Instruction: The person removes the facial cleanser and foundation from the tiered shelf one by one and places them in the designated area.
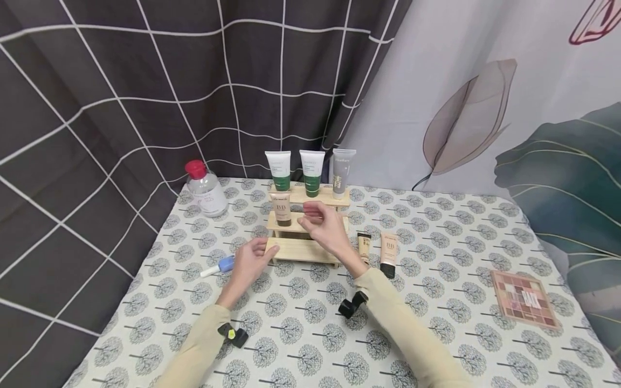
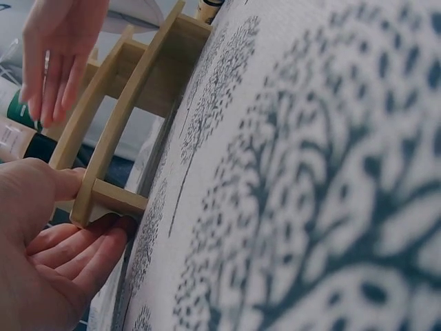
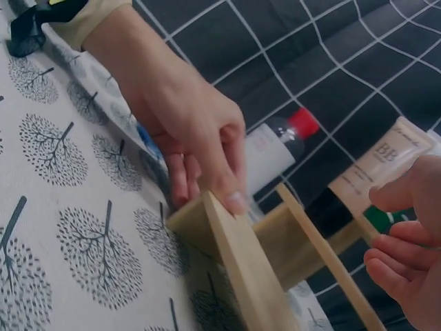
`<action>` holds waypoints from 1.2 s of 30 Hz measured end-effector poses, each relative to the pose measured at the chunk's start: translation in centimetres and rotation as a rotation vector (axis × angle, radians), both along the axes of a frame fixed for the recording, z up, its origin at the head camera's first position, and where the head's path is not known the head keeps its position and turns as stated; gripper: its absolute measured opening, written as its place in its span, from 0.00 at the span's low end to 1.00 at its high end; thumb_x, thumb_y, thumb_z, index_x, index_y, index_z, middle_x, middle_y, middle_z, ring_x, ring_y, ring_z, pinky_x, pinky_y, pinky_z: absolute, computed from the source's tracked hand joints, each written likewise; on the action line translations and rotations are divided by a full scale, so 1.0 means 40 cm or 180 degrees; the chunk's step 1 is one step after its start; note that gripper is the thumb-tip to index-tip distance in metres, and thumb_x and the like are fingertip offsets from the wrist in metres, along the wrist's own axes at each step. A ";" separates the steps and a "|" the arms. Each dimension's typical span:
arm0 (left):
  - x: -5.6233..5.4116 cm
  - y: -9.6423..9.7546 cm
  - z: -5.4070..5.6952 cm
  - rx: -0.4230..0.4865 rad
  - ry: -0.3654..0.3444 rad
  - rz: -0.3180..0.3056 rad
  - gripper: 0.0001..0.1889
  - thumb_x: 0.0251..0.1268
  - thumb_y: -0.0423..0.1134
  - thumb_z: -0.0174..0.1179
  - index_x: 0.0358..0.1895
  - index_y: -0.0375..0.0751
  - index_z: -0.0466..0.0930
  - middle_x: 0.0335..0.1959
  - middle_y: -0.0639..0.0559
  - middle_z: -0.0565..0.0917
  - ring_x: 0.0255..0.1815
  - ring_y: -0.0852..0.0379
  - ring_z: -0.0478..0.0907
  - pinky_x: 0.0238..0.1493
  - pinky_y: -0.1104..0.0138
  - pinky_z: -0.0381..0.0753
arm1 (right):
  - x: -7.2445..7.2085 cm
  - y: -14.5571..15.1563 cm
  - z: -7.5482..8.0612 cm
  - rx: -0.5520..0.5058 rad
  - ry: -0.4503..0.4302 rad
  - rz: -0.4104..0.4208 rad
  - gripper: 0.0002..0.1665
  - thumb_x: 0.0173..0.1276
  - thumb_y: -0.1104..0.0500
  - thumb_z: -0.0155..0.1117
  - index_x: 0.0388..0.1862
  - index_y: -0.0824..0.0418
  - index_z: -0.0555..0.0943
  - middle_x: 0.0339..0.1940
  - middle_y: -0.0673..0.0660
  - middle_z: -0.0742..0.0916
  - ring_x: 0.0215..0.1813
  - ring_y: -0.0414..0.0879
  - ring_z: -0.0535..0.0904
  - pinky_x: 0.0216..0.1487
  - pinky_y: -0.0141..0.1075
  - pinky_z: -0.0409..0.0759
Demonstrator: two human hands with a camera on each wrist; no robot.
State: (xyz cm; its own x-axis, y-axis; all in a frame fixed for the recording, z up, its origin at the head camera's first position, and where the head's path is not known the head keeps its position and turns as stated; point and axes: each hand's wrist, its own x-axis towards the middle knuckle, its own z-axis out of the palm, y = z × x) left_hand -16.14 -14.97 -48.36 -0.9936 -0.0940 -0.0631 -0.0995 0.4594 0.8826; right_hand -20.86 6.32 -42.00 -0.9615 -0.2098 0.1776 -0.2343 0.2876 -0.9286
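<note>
A three-step wooden display stand [image 1: 303,251] stands mid-table. My left hand [image 1: 249,264] grips the left end of its lowest step, the thumb on top and the fingers [image 2: 103,252] beneath, as the left wrist view shows. On the middle step a beige BB cream tube [image 1: 281,209] stands upright at the left. Beside it, apart from the tube, my right hand [image 1: 327,226] hovers over the middle step with bent, relaxed fingers and nothing in them. Along the top step stand two white-and-green tubes [image 1: 278,168] and a grey tube [image 1: 342,175].
Right of the stand lie a small gold tube with a black cap [image 1: 364,245] and another BB cream tube [image 1: 388,252]. An eyeshadow palette [image 1: 525,299] is farther right. To the left are a red-capped clear bottle [image 1: 207,194] and a blue-and-white pen-like item [image 1: 218,266]. Curtains hang behind.
</note>
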 end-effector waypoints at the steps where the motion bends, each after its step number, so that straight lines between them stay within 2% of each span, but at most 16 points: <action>1: 0.000 0.000 0.000 -0.0001 -0.0001 0.0000 0.25 0.64 0.45 0.70 0.59 0.33 0.79 0.52 0.36 0.86 0.50 0.44 0.86 0.52 0.59 0.89 | -0.001 -0.010 -0.003 -0.0037 -0.0049 0.0037 0.28 0.65 0.65 0.71 0.63 0.70 0.76 0.60 0.70 0.83 0.61 0.59 0.83 0.66 0.42 0.83; 5: -0.002 0.001 -0.002 0.0006 0.0003 -0.0015 0.26 0.64 0.46 0.70 0.60 0.33 0.79 0.52 0.36 0.86 0.51 0.44 0.86 0.52 0.59 0.89 | -0.003 -0.041 -0.011 -0.0136 -0.0114 0.0060 0.30 0.64 0.65 0.73 0.64 0.69 0.76 0.62 0.68 0.84 0.62 0.59 0.82 0.67 0.42 0.82; 11: -0.001 0.003 -0.005 0.0047 0.0032 -0.0046 0.24 0.64 0.45 0.70 0.58 0.34 0.80 0.51 0.37 0.87 0.50 0.44 0.87 0.51 0.60 0.89 | -0.014 -0.069 -0.020 -0.0274 -0.0052 0.0035 0.27 0.62 0.67 0.74 0.60 0.70 0.78 0.56 0.68 0.86 0.57 0.59 0.85 0.62 0.39 0.85; 20: -0.005 0.003 -0.011 0.0026 0.0090 -0.0002 0.24 0.63 0.44 0.71 0.58 0.33 0.80 0.50 0.37 0.87 0.49 0.43 0.87 0.52 0.58 0.89 | -0.021 -0.091 -0.029 -0.0147 -0.0044 -0.0069 0.19 0.66 0.66 0.71 0.54 0.69 0.80 0.50 0.66 0.88 0.52 0.56 0.87 0.56 0.35 0.87; 30: -0.006 0.002 -0.015 0.0037 0.0089 0.0014 0.24 0.63 0.44 0.71 0.58 0.33 0.80 0.49 0.36 0.87 0.49 0.43 0.87 0.52 0.59 0.89 | -0.001 -0.069 -0.027 -0.0009 0.0242 -0.0232 0.17 0.68 0.64 0.69 0.54 0.68 0.79 0.49 0.65 0.88 0.50 0.56 0.86 0.56 0.38 0.88; 36: -0.003 -0.003 -0.016 0.0017 0.0087 0.0007 0.25 0.63 0.43 0.70 0.58 0.32 0.79 0.50 0.36 0.87 0.49 0.44 0.87 0.50 0.61 0.90 | 0.012 -0.043 -0.026 0.0033 0.0296 -0.0234 0.16 0.68 0.64 0.68 0.53 0.68 0.79 0.47 0.64 0.88 0.48 0.55 0.86 0.57 0.41 0.87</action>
